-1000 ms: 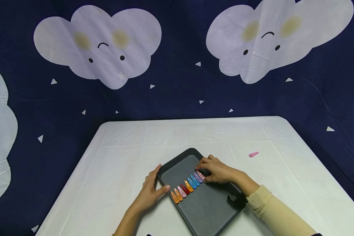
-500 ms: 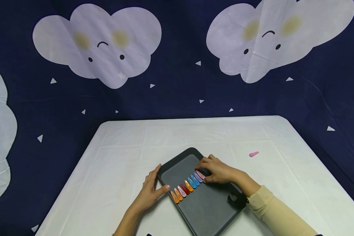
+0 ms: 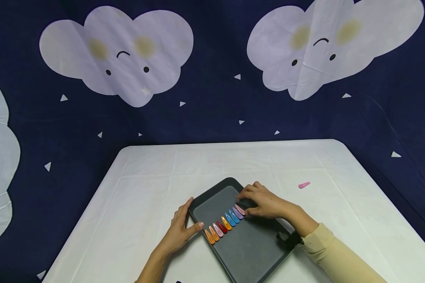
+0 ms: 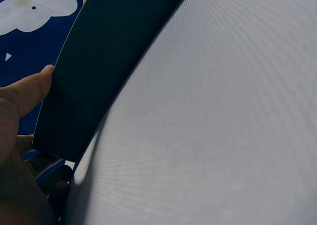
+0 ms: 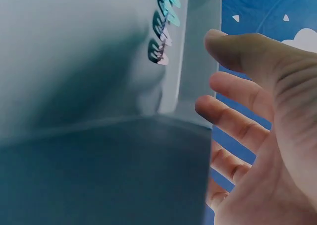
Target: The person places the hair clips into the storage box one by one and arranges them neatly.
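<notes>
Several snap hair clips (image 3: 226, 223) lie side by side in a slanting row inside a dark grey tray (image 3: 244, 251). Orange ones are at the left end, and a pink hair clip (image 3: 240, 210) is at the right end. My left hand (image 3: 178, 231) holds the tray at its left corner, thumb at the rim and fingers along the outer side. My right hand (image 3: 263, 202) is over the tray's right edge, close to the end pink clip. In the right wrist view its thumb (image 5: 237, 49) and fingers stand apart with nothing between them.
A separate pink hair clip (image 3: 303, 185) lies on the white tablecloth (image 3: 156, 177), right of the tray and farther back. A dark blue curtain (image 3: 212, 114) with white clouds hangs behind the table. A black strap (image 3: 288, 239) is on my right wrist.
My right hand has drawn slightly right and up from the end pink clip, its fingers letting go. The clip stays in the row; my left hand and the tray have not moved.
</notes>
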Tool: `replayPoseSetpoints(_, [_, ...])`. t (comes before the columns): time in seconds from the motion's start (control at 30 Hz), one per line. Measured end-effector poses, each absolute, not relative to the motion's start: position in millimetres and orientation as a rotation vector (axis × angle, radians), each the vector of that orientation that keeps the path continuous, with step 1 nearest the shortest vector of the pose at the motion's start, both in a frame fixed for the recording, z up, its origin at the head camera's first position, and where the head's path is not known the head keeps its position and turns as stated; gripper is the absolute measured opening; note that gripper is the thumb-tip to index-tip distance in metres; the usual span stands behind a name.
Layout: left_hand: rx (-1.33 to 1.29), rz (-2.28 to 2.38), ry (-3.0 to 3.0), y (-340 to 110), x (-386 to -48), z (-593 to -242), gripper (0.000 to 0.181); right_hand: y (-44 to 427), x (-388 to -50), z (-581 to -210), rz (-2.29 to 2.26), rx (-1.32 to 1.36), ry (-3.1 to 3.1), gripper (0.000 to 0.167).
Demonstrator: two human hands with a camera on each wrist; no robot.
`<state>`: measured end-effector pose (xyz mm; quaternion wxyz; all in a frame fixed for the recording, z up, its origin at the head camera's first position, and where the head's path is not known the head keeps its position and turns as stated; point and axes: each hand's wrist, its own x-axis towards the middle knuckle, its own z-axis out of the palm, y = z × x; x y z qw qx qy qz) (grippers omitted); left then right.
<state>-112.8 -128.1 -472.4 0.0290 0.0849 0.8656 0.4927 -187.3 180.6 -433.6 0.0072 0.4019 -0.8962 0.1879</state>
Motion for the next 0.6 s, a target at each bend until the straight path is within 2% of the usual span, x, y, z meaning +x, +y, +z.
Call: replayPoseSetpoints(0.6, [0.264, 1.528, 2.663, -128, -113, -472, 0.086, 187, -183, -422, 0.622, 1.230, -2.755, 0.046])
